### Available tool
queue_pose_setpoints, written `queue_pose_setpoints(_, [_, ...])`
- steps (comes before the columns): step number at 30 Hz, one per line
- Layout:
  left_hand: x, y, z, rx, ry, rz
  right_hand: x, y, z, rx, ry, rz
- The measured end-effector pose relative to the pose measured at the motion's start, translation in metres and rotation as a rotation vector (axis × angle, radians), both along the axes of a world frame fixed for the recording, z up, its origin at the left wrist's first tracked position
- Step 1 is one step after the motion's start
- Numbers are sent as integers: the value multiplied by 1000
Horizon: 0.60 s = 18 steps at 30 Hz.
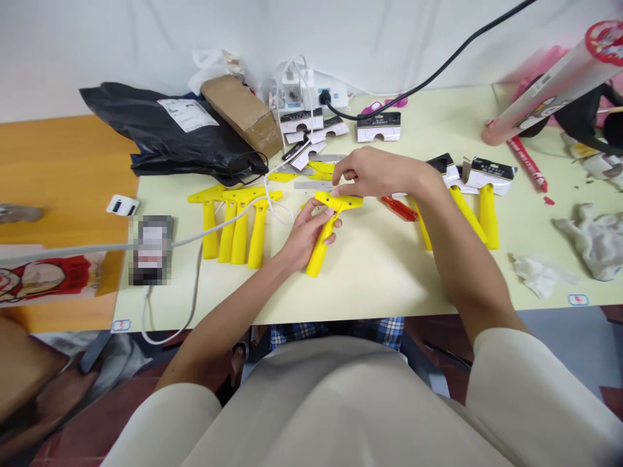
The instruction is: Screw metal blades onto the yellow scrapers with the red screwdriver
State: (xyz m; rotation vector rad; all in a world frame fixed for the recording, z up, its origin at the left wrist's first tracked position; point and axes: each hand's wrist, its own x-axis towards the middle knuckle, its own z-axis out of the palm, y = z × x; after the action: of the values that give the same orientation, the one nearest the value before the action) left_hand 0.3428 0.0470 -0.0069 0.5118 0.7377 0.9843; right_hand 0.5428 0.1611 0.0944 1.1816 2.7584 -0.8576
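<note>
Yellow plastic scraper (338,202) sits in the left grip (304,237) (handle (315,258) downward).

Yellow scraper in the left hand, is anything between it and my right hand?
Nothing visible stands in the way. The fingertips of your right hand are right at the head of the yellow scraper, which your left hand grips by the handle.

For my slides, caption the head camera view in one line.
Left hand holds a yellow plastic scraper handle while the right hand touches its head, beside a row of matching handles.
</note>
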Motion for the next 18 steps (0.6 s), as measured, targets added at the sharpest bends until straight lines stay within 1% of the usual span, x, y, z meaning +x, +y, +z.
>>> queue_pose_setpoints(3, [-1, 0, 1, 10, -3, -6, 1, 2, -4, -40, 23, 8])
queue_pose_setpoints(6, [-1, 0, 1, 4, 1, -11, 5, 4, -4, -15, 51, -19])
queue_pose_setpoints(11, [0, 0, 0, 4, -9, -2, 2, -5, 10, 111, 43, -63])
queue_pose_setpoints(14, [0, -1, -2, -9, 5, 10, -4, -16, 17, 117, 14, -27])
queue_pose_setpoints(18, [2, -2, -4, 39, 44, 5, -11, -25, 16, 111, -6, 40])
